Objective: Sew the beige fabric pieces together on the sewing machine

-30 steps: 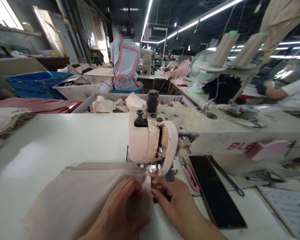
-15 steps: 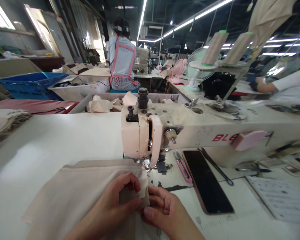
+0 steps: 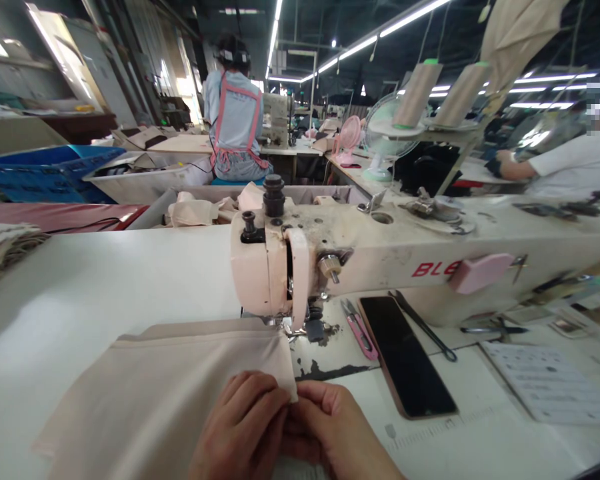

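A beige fabric piece lies on the white sewing table, its upper right corner under the presser foot of the sewing machine. My left hand is closed on the fabric's right edge, fingers bent over it. Against it, my right hand pinches the same edge between thumb and fingers. The fingertips of both hands meet just below the needle area, and the cloth between them is partly hidden.
Right of the needle lie pink thread snips, a phone, dark tweezers and a printed sheet. Thread cones stand behind the machine. A co-worker sits ahead; another person's arm is at right.
My left hand has turned over and closed onto the fabric edge, where its thumb and fingers were apart before. My right fingers have drawn together at that edge. The view has shifted slightly.
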Motion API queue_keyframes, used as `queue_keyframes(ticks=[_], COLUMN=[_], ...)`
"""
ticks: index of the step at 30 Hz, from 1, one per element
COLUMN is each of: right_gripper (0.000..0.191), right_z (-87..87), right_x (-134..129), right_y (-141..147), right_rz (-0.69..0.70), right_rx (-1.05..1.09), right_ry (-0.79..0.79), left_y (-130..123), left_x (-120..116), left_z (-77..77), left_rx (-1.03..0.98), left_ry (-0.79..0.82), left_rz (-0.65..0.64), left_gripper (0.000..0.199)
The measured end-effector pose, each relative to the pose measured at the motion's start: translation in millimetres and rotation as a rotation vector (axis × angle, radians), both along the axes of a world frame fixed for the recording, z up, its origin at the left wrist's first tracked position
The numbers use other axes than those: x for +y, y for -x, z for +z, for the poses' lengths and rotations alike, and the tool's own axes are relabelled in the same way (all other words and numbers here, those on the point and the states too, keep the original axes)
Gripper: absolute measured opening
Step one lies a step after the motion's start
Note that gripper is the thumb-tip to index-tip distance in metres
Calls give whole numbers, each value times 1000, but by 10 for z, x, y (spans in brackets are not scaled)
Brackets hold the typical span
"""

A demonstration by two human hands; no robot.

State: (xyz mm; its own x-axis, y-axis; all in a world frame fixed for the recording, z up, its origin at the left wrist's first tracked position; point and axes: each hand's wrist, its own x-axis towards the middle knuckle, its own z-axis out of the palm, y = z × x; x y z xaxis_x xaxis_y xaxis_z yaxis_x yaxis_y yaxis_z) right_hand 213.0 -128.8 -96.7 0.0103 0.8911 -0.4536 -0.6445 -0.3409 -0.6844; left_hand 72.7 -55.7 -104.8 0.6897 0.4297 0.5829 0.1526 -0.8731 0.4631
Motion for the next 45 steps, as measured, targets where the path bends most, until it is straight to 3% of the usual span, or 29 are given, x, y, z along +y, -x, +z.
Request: queue_keyframes(ticks=[8, 13, 19, 22, 27, 32, 34, 36, 38, 40, 42, 45], right_gripper=[33, 33, 34, 28, 14, 18, 25, 32, 35, 32, 23, 21], right_z=[-14, -31, 4, 49, 74, 24, -17, -59, -85, -83, -59, -32], right_x=[-28, -21, -16, -3, -5, -42, -88, -138, -158, -123, -46, 63], right_y=[-28, -21, -15, -11, 10, 6, -30, -96, -182, -261, -315, -341], right_rz=[26, 31, 37, -24, -82, -51, 8, 9, -31, -21, 82, 220], right_rx=[13, -1, -17, 45, 167, 140, -45, -469, -1013, -1404, -1549, -1611], right_ry=[22, 5, 4, 25, 40, 35, 12, -104, -344, -646, -863, -976], left_y=[19, 18, 13, 8, 12, 3, -4, 0, 17, 42, 61, 62], left_x=[99, 94, 73, 62, 68, 85, 91, 89, 71, 49, 54, 177], left_z=[197, 244, 161, 137, 180, 214, 209, 195, 174, 146, 120, 109], left_rx=[-30, -5, 31, 18, 35, 17, 6, -14, -32, -22, 46, 203], left_ry=[-361, -332, -321, -327, -345, -339, -341, -344, -351, -318, -197, -46], left_rz=[-37, -57, -60, -28, -8, -8, -9, -6, -17, -53, -87, -26], left_gripper=[28, 31, 36, 32, 35, 36, 36, 34, 31, 29, 30, 26])
